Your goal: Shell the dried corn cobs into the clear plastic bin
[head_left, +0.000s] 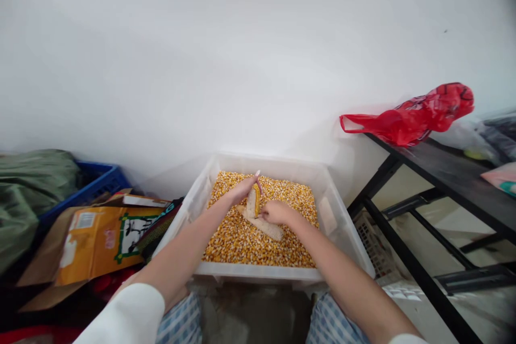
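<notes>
A translucent plastic bin (266, 270) holds a bed of loose yellow corn kernels (242, 244). Over the middle of it, my left hand (244, 189) grips the upper end of a corn cob (253, 203), which is partly stripped; rows of yellow kernels stay along its right side. My right hand (274, 211) has its fingers curled in against the lower part of this cob. Below the hands a bare cob (270, 228) lies on the kernels, partly covered. Whether the right fingers pinch any kernel is too small to see.
On the left are an orange cardboard box (100, 239) and a blue crate (99, 185) with green cloth (40, 183). At right, a red plastic bag (415, 118) rests on a black metal-framed table (451, 172). A white wall (242, 64) stands behind the bin.
</notes>
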